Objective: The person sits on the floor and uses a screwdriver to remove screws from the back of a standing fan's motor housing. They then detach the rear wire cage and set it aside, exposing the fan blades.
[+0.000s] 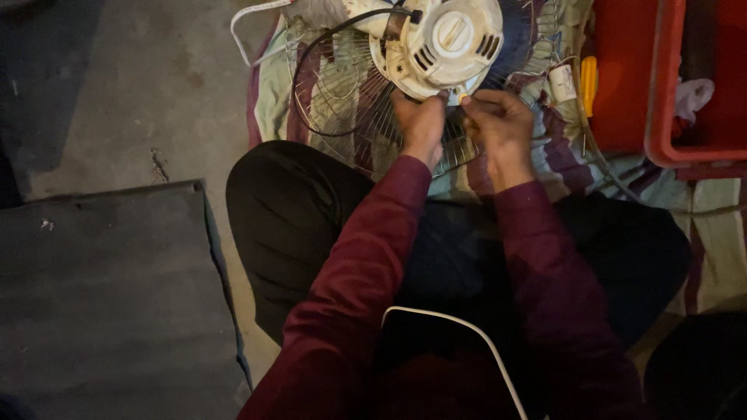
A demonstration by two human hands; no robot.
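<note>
The white fan motor housing (436, 45) is seen lying on its wire fan guard (350, 109) over a striped cloth (268, 93). Its lower edge is touched by the left hand (420, 124), fingers curled — whether anything is pinched cannot be told. A small yellow-tipped piece (464, 97) is pinched by the right hand (502, 124) — a red crate (669, 117) is set nearby

Glossy white plastic motor housing (440, 43), thin metal wire guard (342, 93), striped cloth (268, 101)
</note>
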